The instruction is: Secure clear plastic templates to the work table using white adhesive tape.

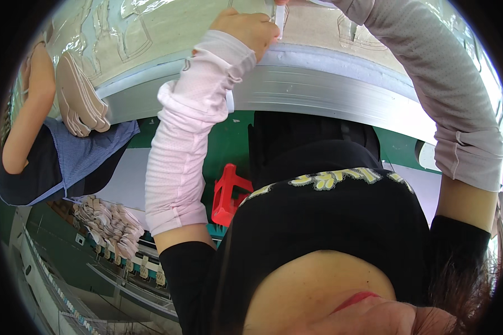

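My left hand point(247, 32) is closed at the near edge of the work table, its bent fingertips against a narrow white strip point(280, 23). A pale pink sleeve covers that forearm. My right arm, in a grey sleeve point(430, 61), reaches up past the upper edge of the head view. Of my right hand point(282, 2) only a fingertip seems to show, at the strip's upper end; the rest is out of view. Beneath both hands lies a beige sheet point(313, 33) with shoe-part outlines and cut-outs under clear film.
A silvery metal rail point(318, 89) edges the table. To my left, a co-worker's arm point(36, 95) is beside stacked beige shoe-shaped pieces point(78, 97). A red plastic stool point(226, 195) stands on the green floor. Lower left, a heap of beige pieces point(109, 220) lies near a machine.
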Demonstrator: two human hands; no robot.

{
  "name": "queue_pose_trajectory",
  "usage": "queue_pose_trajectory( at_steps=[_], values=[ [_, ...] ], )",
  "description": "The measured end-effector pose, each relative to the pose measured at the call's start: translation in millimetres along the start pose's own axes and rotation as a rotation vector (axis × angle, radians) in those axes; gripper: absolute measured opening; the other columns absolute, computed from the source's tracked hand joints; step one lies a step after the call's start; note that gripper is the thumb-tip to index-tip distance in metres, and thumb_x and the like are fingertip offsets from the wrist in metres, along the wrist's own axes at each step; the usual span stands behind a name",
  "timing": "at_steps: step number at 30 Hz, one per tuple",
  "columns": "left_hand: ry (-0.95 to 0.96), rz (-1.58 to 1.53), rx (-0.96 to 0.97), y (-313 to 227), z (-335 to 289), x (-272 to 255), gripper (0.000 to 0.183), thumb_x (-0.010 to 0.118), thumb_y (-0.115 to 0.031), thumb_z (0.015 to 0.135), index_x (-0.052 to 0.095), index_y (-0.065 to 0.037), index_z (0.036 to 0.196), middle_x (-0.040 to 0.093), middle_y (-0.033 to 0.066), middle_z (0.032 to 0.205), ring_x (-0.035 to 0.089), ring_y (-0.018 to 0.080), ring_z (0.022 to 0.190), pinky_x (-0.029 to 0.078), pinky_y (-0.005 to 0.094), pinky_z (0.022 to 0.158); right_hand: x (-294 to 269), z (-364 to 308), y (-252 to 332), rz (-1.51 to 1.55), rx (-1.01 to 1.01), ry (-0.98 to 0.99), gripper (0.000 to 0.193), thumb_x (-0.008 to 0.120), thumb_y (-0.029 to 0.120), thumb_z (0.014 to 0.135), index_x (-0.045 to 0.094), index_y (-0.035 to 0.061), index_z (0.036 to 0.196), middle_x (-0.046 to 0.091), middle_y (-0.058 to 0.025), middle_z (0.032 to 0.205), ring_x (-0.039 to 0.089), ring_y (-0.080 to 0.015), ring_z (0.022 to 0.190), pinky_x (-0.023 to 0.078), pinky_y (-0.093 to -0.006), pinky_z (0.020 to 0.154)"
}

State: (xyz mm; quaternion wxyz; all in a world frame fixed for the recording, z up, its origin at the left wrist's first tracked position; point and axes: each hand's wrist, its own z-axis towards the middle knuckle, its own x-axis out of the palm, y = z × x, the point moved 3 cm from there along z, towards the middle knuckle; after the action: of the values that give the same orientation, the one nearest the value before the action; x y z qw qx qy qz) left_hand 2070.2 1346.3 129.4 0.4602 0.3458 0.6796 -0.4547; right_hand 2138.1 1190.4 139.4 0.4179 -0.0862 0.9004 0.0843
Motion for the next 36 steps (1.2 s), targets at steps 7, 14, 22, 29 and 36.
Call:
queue_pose_trajectory(
  at_steps=[7,14,22,29,36],
  values=[
    [0.028,0.196,0.048,-13,6,7,0.01,0.064,-0.015,0.088,0.074,-0.011,0.09,0.072,0.0018,0.091,0.071,0.0203,0.085,0.046,0.0372,0.076,4,16,-2,-0.02,0.096,0.099,0.029,0.082,0.041,0.072,0.081,0.0187,0.09,0.076,-0.0106,0.087,0.073,-0.0289,0.08,0.057,-0.0446,0.072],
    [-0.244,-0.147,-0.076,11,14,-10,0.014,0.064,-0.02,0.083,0.066,-0.007,0.077,0.065,0.0143,0.076,0.065,0.0358,0.071,0.052,0.0464,0.066,3,-11,-4,-0.039,-0.051,-0.167,0.026,0.083,0.035,0.069,0.081,0.0157,0.087,0.074,-0.0124,0.082,0.072,-0.0292,0.076,0.056,-0.0433,0.068],
    [-0.451,-0.452,-0.248,15,11,-19,0.005,0.068,-0.007,0.08,0.065,-0.003,0.083,0.063,0.0164,0.078,0.063,0.0353,0.066,0.051,0.0409,0.061,4,-16,-6,-0.056,-0.16,-0.21,0.022,0.078,0.026,0.073,0.079,0.01,0.088,0.073,-0.0156,0.082,0.071,-0.0305,0.074,0.055,-0.0435,0.068],
    [-0.635,-0.757,-0.414,21,15,-30,0.004,0.061,-0.002,0.089,0.061,0.0,0.093,0.061,0.0084,0.076,0.062,0.0172,0.068,0.048,0.0289,0.061,-3,-35,-10,-0.057,-0.188,-0.228,0.034,0.069,0.037,0.078,0.078,0.0081,0.092,0.073,-0.0182,0.087,0.07,-0.033,0.08,0.054,-0.0446,0.073],
    [-0.787,-1.43,-0.451,2,13,-17,0.008,0.055,-0.003,0.096,0.057,0.0,0.103,0.065,0.0098,0.086,0.068,0.0164,0.079,0.05,0.0246,0.064,-8,-28,-10,-0.059,-0.173,-0.063,0.047,0.06,0.048,0.083,0.077,0.0062,0.096,0.072,-0.0208,0.091,0.07,-0.0355,0.086,0.053,-0.0457,0.079]
  ],
)
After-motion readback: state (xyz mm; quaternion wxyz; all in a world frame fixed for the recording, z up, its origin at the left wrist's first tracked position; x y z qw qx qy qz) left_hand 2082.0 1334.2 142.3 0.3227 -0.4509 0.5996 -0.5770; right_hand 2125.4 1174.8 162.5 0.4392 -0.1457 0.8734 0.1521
